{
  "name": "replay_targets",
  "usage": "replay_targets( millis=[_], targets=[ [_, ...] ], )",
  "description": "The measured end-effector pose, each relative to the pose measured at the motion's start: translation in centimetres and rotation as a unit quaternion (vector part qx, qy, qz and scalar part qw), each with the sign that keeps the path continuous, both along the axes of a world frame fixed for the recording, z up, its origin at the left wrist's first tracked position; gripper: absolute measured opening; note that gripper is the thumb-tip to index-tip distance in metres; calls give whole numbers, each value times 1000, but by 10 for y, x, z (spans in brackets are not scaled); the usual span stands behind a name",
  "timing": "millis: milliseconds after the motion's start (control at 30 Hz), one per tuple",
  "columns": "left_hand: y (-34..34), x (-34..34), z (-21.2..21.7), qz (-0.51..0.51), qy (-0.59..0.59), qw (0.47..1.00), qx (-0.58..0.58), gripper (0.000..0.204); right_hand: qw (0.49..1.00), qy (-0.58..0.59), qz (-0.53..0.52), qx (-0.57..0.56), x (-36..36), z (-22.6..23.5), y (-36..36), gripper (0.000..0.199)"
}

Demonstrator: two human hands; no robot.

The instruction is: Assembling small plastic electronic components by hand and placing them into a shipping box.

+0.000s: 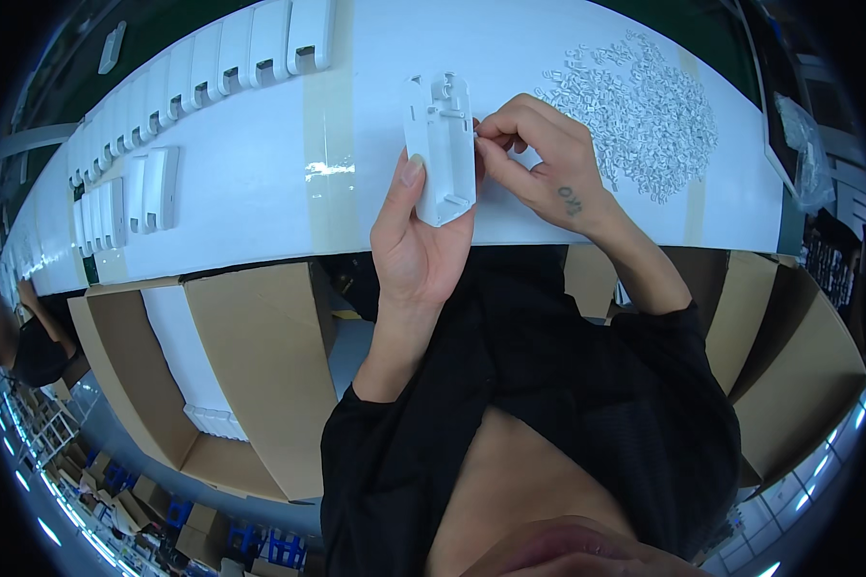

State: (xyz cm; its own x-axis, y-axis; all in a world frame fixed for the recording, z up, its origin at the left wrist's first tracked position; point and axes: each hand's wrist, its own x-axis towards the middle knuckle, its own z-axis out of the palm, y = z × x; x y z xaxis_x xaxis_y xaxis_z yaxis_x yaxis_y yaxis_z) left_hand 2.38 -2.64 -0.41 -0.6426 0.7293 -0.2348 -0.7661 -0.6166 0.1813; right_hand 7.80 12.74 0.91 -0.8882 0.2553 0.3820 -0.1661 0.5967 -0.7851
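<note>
A long white plastic housing with a hollow, ribbed inside is held above the white table by my left hand. The thumb lies along its left edge, and the other fingers are hidden behind it. At the housing's right edge, near its upper half, my right hand is closed in a pinch. Whatever is between those fingertips is too small or hidden to make out. To the right of that hand spreads a loose pile of small, clear-looking plastic pieces.
A curved row of similar white housings lines the table's far left, with a smaller group nearer. Open cardboard boxes stand below the table edge, left and right. A clear plastic bag hangs right. Another person is far left.
</note>
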Motion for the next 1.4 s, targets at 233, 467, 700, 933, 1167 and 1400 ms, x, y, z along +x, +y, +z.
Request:
replay_targets(
  millis=[233, 467, 700, 933, 1167, 1400],
  targets=[
    [2, 9, 0, 35, 96, 987, -121, 47, 991, -19, -85, 102, 6, -1, -15, 10],
    [7, 15, 3, 47, 171, 969, -171, 43, 990, -31, -102, 96, 7, 4, -16, 9],
    [8, 16, 3, 36, 159, 972, -168, 44, 964, -99, -83, -232, 15, 13, -4, 7],
    [5, 17, -2, -6, 222, 962, -162, 46, 914, -85, 1, -397, 18, 34, 4, 10],
    [5, 14, 6, -20, 232, 958, -166, 46, 918, -86, 36, -385, 17, 37, 11, 12],
    [12, 14, 13, 5, 312, 902, -300, 42, 897, -93, -111, -419, 13, 29, 5, 7]
  ],
)
